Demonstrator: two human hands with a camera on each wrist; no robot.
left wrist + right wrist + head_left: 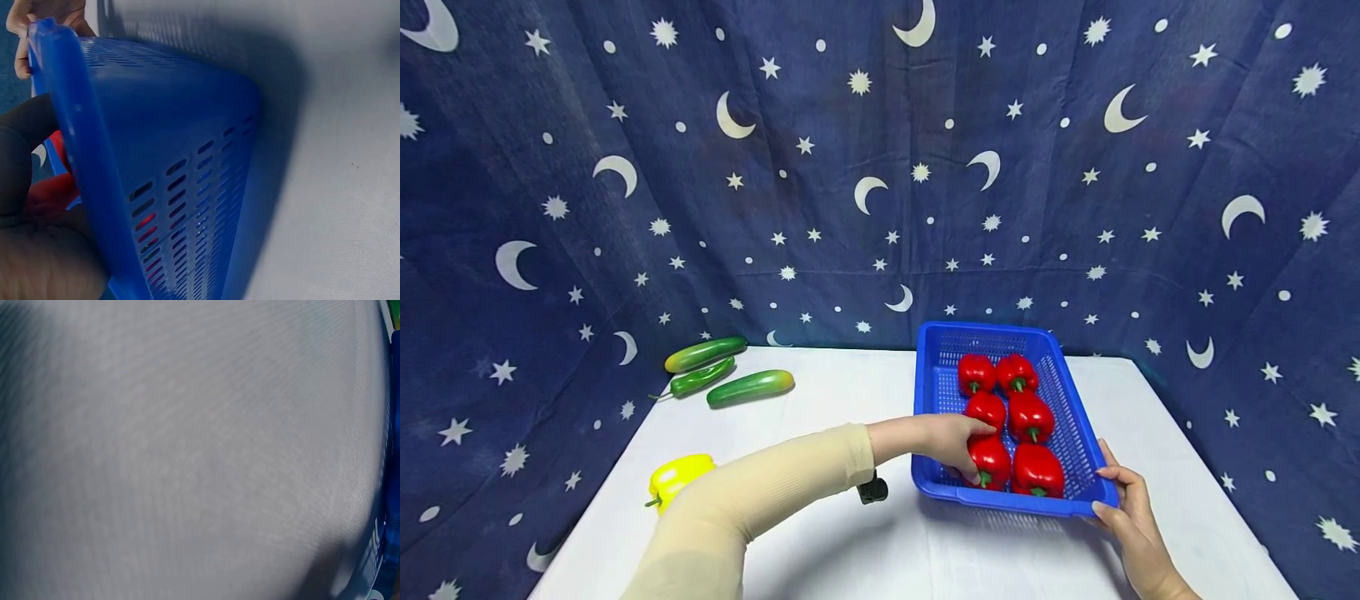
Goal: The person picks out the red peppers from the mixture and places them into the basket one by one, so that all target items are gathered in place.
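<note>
A blue plastic basket (1000, 498) with perforated walls holds several red bell peppers (1030, 417) standing in two columns. My left hand (949, 439) reaches over the basket's left side and grips the front-left red bell pepper (992, 461), thumb at its near side and fingers across its top. In the left wrist view, the basket's wall (169, 112) covers part of that hand (44, 256) and of the red pepper (50, 190). At the front right corner, my right hand (1135, 521) holds the rim between thumb and fingers. The right wrist view shows mostly tablecloth.
On the left of the white table (842, 383) lie two green cucumber-like vegetables (751, 388) with yellowish ends and a long green pepper (702, 377). A yellow bell pepper (679, 477) sits nearer, partly behind my left sleeve. A dark blue star-patterned curtain (820, 208) surrounds the table.
</note>
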